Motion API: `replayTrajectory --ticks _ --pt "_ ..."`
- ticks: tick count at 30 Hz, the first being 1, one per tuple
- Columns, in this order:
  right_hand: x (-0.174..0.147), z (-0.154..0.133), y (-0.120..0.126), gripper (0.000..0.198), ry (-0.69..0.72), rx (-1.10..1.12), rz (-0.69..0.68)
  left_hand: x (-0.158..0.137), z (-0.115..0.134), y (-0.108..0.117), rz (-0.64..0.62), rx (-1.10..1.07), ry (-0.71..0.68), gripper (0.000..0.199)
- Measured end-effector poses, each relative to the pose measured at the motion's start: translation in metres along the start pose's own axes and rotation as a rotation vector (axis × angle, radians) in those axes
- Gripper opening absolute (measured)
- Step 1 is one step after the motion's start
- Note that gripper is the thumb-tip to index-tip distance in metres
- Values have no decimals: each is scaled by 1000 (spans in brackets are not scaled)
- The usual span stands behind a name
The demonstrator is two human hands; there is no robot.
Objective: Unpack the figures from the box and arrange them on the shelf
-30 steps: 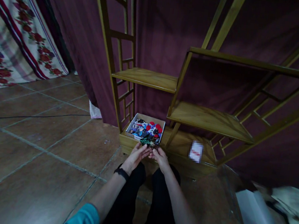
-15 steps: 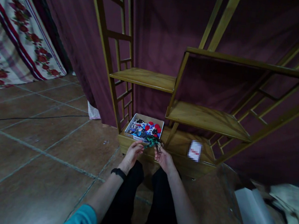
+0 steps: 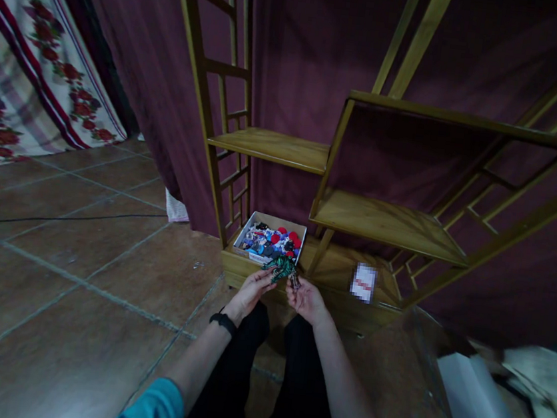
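Note:
A small green-and-black patterned bundle [image 3: 280, 267] is held up between my two hands, just in front of the box; its exact kind I cannot make out. My left hand [image 3: 253, 289] pinches its green left side. At the right, my right hand [image 3: 306, 299] closes its fingers on a darker, brownish end [image 3: 294, 280]. Just beyond my hands, an open white box [image 3: 240, 242] on the low cabinet holds a jumble of small red, blue, white and black items, too small to name.
The wooden shelf unit [image 3: 268, 144] rises ahead against a maroon curtain [image 3: 297, 43]. On its low right part lies a blurred white-and-red item [image 3: 363, 282]. White boxes [image 3: 481, 396] and pale cloth [image 3: 543, 380] are on the right. A black cable [image 3: 61, 218] crosses the tiled floor.
The green bundle has turned and bunched up between my hands, with its brownish end now more inside my right fingers. My left hand has shifted slightly right.

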State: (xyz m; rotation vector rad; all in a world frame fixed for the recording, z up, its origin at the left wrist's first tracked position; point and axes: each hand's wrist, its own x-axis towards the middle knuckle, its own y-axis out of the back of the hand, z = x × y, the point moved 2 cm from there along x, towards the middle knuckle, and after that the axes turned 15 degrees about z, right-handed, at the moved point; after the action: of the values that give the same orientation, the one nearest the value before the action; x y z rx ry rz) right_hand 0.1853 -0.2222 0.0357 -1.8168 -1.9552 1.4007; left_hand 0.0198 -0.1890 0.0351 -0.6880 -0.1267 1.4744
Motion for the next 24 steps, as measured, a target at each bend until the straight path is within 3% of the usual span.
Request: replayTrajectory --ticks 6,11,20,24 --pt "2 0 2 36 11 -5 50 2 -2 0 20 14 -25 32" --pt "3 2 0 43 49 -133 98 2 0 0 3 38 -52 41" --pt "3 5 -3 57 156 -326 148 4 3 0 79 38 -72 33" --pt "4 3 -1 55 232 -366 234 4 5 1 124 9 -69 30"
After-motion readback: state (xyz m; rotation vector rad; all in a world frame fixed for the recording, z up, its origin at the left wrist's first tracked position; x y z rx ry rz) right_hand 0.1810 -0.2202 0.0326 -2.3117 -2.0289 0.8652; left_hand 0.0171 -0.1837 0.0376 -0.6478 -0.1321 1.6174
